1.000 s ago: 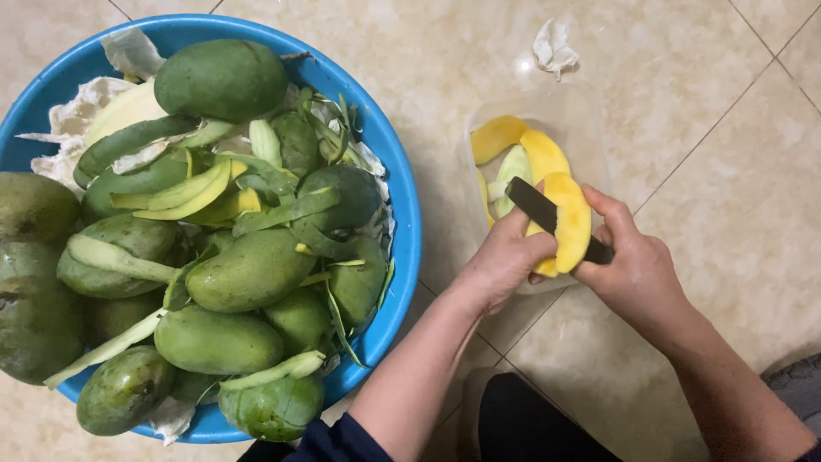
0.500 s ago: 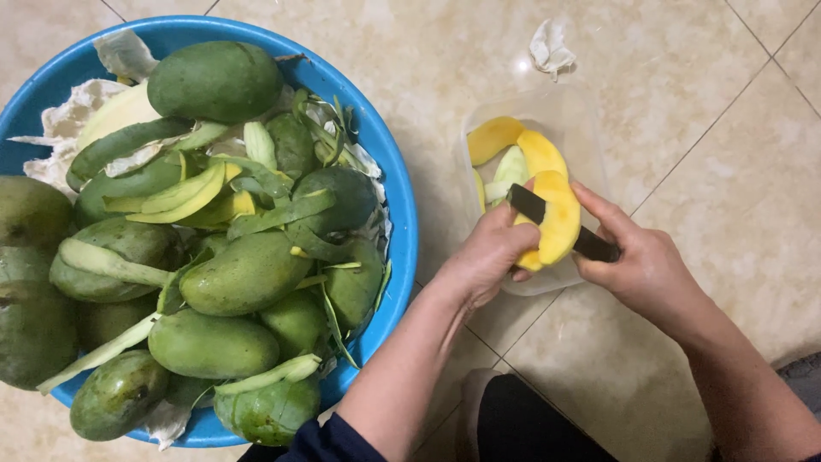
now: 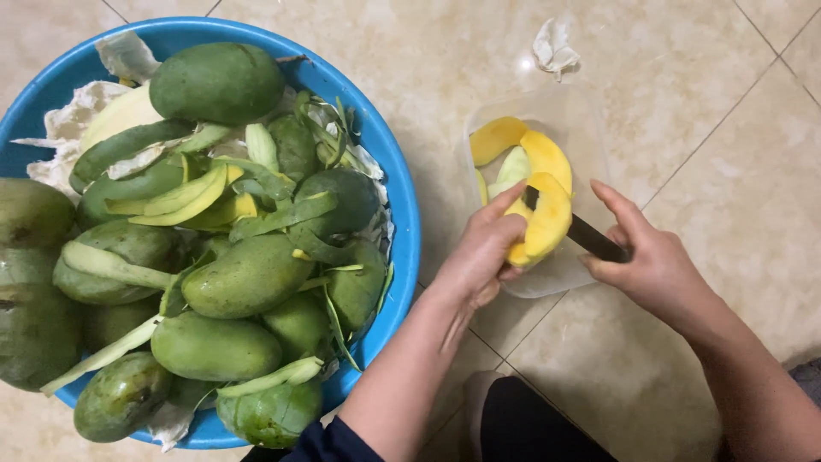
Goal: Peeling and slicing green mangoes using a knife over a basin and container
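Note:
My left hand (image 3: 481, 252) grips a peeled yellow mango (image 3: 540, 221) over a clear plastic container (image 3: 575, 115) on the floor. My right hand (image 3: 652, 265) holds a dark knife (image 3: 588, 237) whose blade is sunk into the mango's flesh, the tip showing at the fruit's top. Yellow mango slices (image 3: 520, 147) and a pale green piece lie in the container behind the fruit.
A large blue basin (image 3: 402, 205) at left holds several green mangoes (image 3: 248, 275) and green peel strips (image 3: 184, 192). A crumpled white tissue (image 3: 554, 44) lies on the beige tiled floor beyond the container. My dark trouser leg shows at the bottom.
The knife blade has drawn back to the right through the mango; less of it now sticks out past the fruit. My left hand turned the mango slightly.

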